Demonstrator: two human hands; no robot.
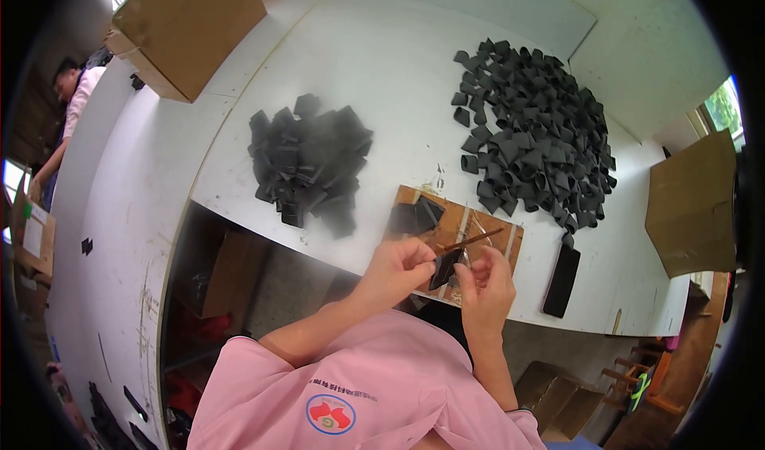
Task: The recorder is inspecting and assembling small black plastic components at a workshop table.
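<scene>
A small dark folded piece of sheet material [445, 270] is pinched between the thumb and fingers of my left hand [396, 273]. At its right edge are the curled thumb and fingertips of my right hand [487, 284], which also grip the piece. A thin brown stick [476, 239] slants just above the piece, close to both hands; which fingers bear it I cannot tell. Below my hands lies a brown wooden board [506, 239] with pale strips across it. Several flat black pieces [416, 216] rest on its left part.
A heap of flat black pieces [307, 159] lies to the left, and a larger heap of folded black pieces [542, 131] at the right. A black oblong slab [562, 281] is near the front edge. Cardboard boxes [187, 31] stand around; another person [76, 103] is far left.
</scene>
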